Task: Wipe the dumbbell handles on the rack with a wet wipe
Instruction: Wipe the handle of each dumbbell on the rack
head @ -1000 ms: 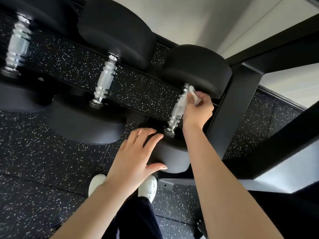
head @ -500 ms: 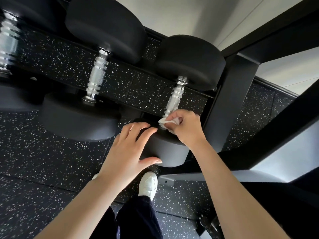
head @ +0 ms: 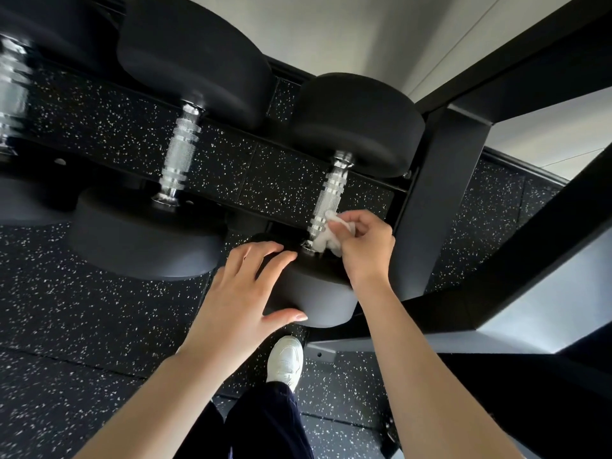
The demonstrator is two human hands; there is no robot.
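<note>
1. Wiping the near end of the handle (head: 326,200) is your step now; press the wipe (head: 326,238) onto the metal and turn it round the bar, so the knurled part and the rings are both cleaned.
2. Move along the whole bar, from the collar beside your fingers up to the far head (head: 357,124). I judge that the upper part, beyond your fingertips, is the part not covered at this moment.
3. Your right hand (head: 366,251) has its fingers curled and pinches the crumpled wipe between thumb and fingertips. The wipe touches the low end of the handle, just left of those fingers.
4. Your left hand (head: 238,296) lies with straight, spread fingers on the near head (head: 314,293) and grasps nothing. The thumb reaches under the edge of the head. Hold this pressure, so the dumbbell does not roll on the rack (head: 440,200) while you rub.
5. Fold the wipe to a fresh side if it looks dry; I cannot tell from here how wet it is.
6. A second handle (head: 180,154) waits well to the left of your left fingers, and a third (head: 11,94) beyond it at the edge. They look blurred.
</note>
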